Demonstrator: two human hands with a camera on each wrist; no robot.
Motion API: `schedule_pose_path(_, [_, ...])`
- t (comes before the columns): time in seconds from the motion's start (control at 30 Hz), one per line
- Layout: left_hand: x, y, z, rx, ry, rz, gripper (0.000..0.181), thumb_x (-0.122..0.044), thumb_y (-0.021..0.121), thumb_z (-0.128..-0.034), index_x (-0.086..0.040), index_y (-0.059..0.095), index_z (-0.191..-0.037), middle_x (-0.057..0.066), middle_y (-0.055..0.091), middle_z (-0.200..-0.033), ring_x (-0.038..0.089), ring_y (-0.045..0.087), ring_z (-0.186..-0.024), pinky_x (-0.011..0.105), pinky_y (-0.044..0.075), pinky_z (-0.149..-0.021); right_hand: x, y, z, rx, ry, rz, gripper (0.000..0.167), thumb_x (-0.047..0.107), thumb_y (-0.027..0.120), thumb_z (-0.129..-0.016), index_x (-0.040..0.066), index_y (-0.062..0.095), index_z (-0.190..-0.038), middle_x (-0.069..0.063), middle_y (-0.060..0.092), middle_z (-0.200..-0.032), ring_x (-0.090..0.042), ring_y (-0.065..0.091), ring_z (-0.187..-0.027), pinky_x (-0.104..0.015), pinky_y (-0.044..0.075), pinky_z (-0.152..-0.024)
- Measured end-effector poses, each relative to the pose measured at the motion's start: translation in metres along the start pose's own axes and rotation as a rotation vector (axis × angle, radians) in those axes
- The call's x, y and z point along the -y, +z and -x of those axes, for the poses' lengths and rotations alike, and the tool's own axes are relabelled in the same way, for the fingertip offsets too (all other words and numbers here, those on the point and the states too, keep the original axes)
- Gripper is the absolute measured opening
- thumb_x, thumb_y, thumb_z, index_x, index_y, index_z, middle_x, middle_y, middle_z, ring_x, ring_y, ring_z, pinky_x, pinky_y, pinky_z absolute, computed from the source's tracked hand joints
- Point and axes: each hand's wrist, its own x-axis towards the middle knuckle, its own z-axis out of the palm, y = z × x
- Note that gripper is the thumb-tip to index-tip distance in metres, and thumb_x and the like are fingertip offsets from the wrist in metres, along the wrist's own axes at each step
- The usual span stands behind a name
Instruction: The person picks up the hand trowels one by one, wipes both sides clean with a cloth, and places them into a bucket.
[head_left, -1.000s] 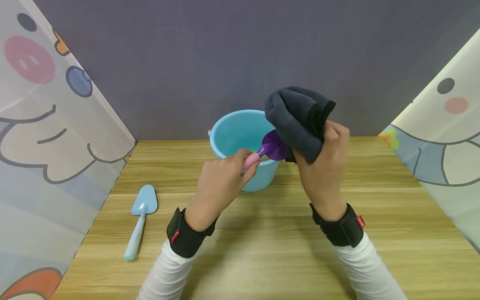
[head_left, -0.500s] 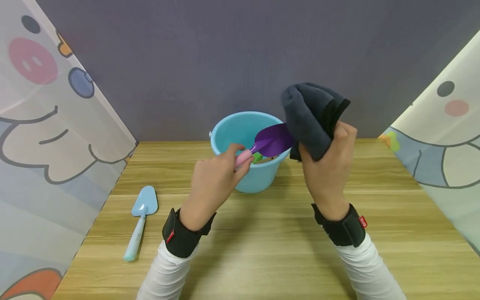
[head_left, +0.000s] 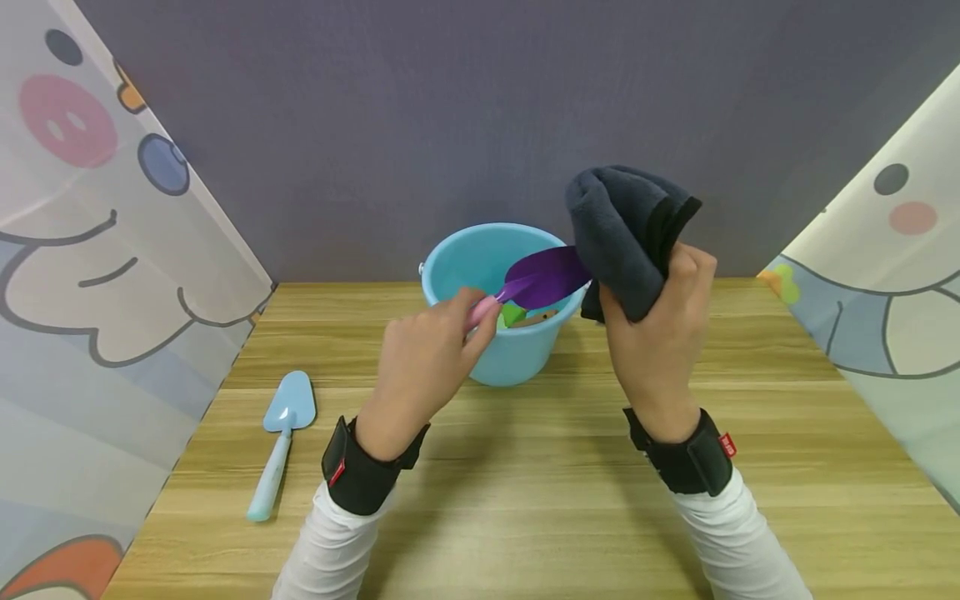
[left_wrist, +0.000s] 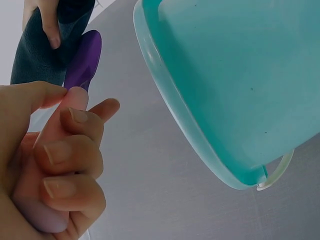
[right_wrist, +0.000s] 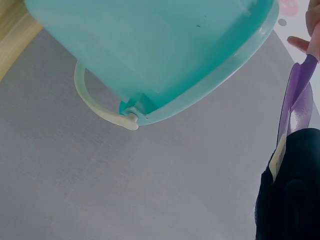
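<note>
My left hand grips the pink handle of a small trowel with a purple blade. In the left wrist view, fingers curl round that handle. The blade is held over the mouth of a light blue bucket, its tip at a dark grey cloth. My right hand clasps this folded cloth beside the bucket's right rim. In the right wrist view the cloth covers the end of the blade, hiding the tip.
Inside the bucket lie a green object and a brownish one, both partly hidden. A light blue trowel rests at the left of the wooden table. A grey wall stands behind the bucket.
The cloth and my right hand have shifted right, while my left hand has drawn slightly left with the trowel. More of the purple blade now shows. Over the last half second the motion is small.
</note>
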Motion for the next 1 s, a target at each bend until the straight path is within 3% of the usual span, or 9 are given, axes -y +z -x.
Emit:
schedule_pose_path(0.23, [0.003,0.0,-0.001,0.003,-0.018,0.011,0.031,-0.036,0.058,-0.103,-0.01,0.068,-0.089,-0.003,0.044,-0.057,0.012,0.038,-0.044,0.024,0.019,-0.042,-0.001,-0.001,-0.001,0.002,0.001,0.006,0.045,0.021,0.07,-0.091,0.004,0.051,-0.127,-0.028,0.053,-0.115,-0.04,0.057,-0.106,-0.052,0.046,-0.094])
schedule_pose_path(0.43, [0.004,-0.003,-0.001,0.067,-0.069,0.04,0.033,-0.037,0.055,-0.1055,-0.007,0.064,-0.1,0.0,0.055,-0.065,0.014,0.043,-0.047,0.026,0.027,-0.041,-0.002,-0.005,-0.003,-0.015,0.013,-0.022,0.047,0.019,0.073,-0.088,0.002,0.053,-0.127,-0.029,0.054,-0.116,-0.04,0.057,-0.108,-0.05,0.045,-0.099])
schedule_pose_path(0.53, [0.004,-0.005,-0.002,0.071,-0.08,0.048,0.033,-0.037,0.054,-0.1059,-0.006,0.063,-0.107,0.002,0.06,-0.071,0.015,0.045,-0.048,0.027,0.029,-0.041,0.0,-0.006,-0.005,-0.047,0.032,-0.063,0.048,0.018,0.073,-0.086,-0.001,0.053,-0.126,-0.029,0.054,-0.115,-0.036,0.056,-0.111,-0.046,0.044,-0.101])
schedule_pose_path(0.77, [0.006,-0.008,-0.003,0.049,-0.052,0.084,0.031,-0.036,0.058,-0.104,-0.007,0.059,-0.114,0.002,0.061,-0.073,0.016,0.046,-0.05,0.028,0.031,-0.042,0.009,-0.012,-0.011,-0.137,0.071,-0.148,0.051,0.023,0.072,-0.082,-0.007,0.056,-0.12,-0.018,0.058,-0.115,-0.019,0.054,-0.115,-0.032,0.038,-0.103])
schedule_pose_path(1.0, [0.005,-0.006,-0.003,0.064,-0.003,0.047,0.032,-0.041,0.058,-0.1032,-0.011,0.061,-0.115,0.0,0.063,-0.08,0.014,0.051,-0.055,0.029,0.037,-0.045,0.025,-0.014,-0.008,-0.176,0.032,-0.211,0.051,0.023,0.073,-0.077,-0.011,0.055,-0.111,-0.027,0.059,-0.111,-0.024,0.056,-0.113,-0.034,0.039,-0.101])
